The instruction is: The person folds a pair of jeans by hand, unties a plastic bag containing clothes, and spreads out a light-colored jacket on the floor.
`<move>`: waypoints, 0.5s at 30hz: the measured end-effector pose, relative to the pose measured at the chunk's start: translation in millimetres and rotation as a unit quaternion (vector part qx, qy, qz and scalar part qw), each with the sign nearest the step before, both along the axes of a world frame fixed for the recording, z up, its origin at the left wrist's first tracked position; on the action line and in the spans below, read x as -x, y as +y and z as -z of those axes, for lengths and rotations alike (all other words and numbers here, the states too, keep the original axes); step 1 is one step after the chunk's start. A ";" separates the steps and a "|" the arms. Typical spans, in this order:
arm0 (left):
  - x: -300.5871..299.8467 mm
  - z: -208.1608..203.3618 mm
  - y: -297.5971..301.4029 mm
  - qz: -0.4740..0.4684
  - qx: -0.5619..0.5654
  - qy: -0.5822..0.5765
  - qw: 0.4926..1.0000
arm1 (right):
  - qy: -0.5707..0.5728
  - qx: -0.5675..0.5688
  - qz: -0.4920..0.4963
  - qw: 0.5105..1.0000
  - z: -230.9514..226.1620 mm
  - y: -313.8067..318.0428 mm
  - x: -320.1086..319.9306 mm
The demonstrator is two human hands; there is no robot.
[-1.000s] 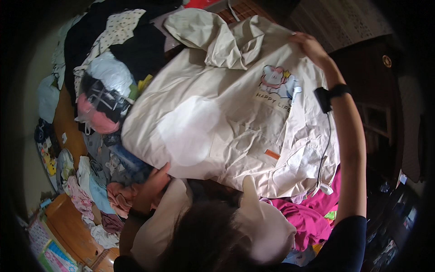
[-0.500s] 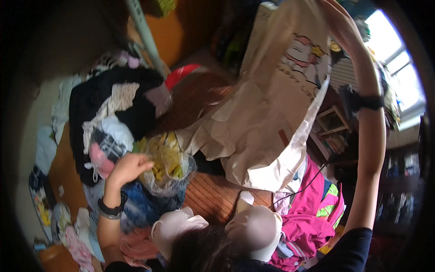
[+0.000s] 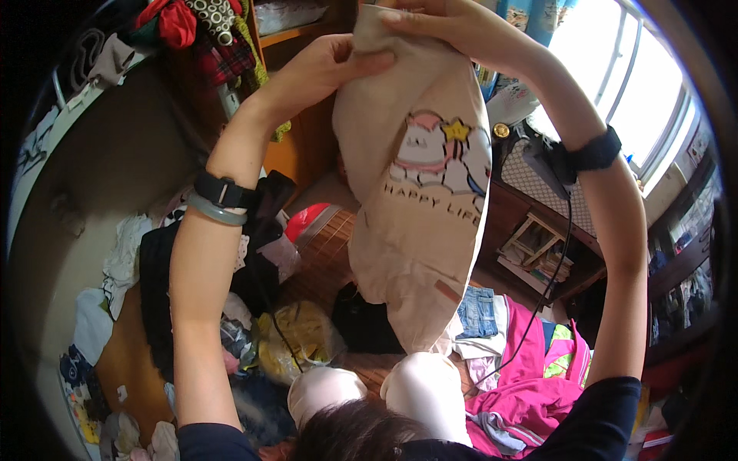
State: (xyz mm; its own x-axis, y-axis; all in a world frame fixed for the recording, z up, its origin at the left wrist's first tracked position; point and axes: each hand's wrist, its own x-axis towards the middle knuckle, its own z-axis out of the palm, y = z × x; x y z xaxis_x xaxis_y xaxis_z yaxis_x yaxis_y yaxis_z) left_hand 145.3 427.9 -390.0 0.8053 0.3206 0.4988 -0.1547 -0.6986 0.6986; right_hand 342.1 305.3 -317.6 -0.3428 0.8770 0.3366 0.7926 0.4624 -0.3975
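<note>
A long beige cloth garment (image 3: 384,223) hangs in front of me, with a cartoon print of white animals and a yellow star, and dark lettering below it. Its exact kind cannot be told. My right hand (image 3: 430,27) grips its bunched top edge, fingers closed round the fabric. Just to the left and a little lower, my left hand (image 3: 342,65) pinches the same top part between thumb and fingers. The lower end reaches down close to my pale-trousered knees (image 3: 423,384).
A clear plastic bag (image 3: 300,338) with yellow contents sits on the floor at left centre. Pink clothing (image 3: 523,399) and folded denim (image 3: 478,311) lie at right. Black cloth (image 3: 157,300) and more clothes spread leftward. A thin dark cable (image 3: 567,253) hangs from my right wrist.
My left hand has risen from beside the plastic bag to the top of the garment and taken hold of it. The garment now hangs more upright and nearer the middle.
</note>
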 end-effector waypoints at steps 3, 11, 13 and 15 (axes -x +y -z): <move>20.9 25.8 6.2 0.016 0.015 0.043 0.999 | -0.014 0.017 -0.053 0.998 47.9 12.2 -38.3; 109.0 118.1 40.3 0.019 0.293 -0.070 0.953 | -0.156 0.316 -0.013 0.936 183.2 12.2 -51.7; 130.7 116.9 47.8 -0.006 0.325 -0.048 0.944 | -0.113 0.279 -0.005 0.954 190.7 28.0 -59.3; 150.9 114.7 50.3 -0.030 0.305 -0.012 0.952 | -0.120 0.233 0.001 0.965 180.4 44.8 -66.4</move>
